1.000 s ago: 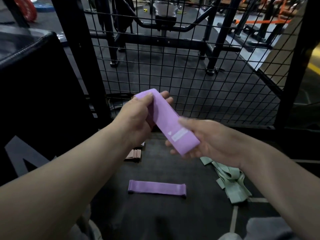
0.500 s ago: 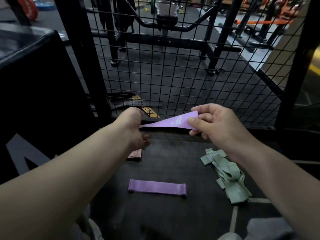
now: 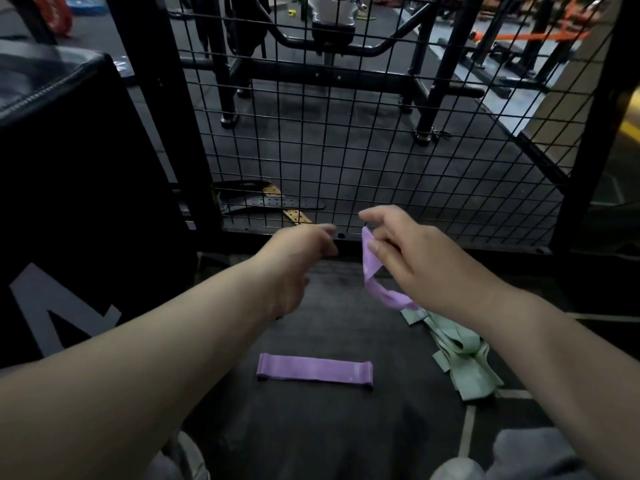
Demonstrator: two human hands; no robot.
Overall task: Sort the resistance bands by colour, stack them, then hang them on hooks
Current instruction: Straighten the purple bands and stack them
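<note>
Fwd reach is blocked by wire mesh panel [image 3: 346, 150]; left is walled by black padded box [image 3: 69, 168]. Bare mat [image 3: 329, 317] is left btwn flat purple band [image 3: 313, 367] & panel; green bands [image 3: 460, 358] are piled right.

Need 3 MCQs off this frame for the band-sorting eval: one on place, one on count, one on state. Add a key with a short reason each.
1. Where is the pile of green bands relative to the flat purple band?
A) to its right
B) to its left
C) stacked on it

2. How many purple bands are in view?
A) one
B) two
C) four

3. What state is the held purple band in?
A) stretched taut between both hands
B) dangling from the right hand alone
C) hung on a hook

Key:
1 A: the green pile lies to the right of the flat band, apart from it.
2 B: one lies flat and one is held.
3 B: the right hand pinches its top end, and the left hand is off it.
</note>
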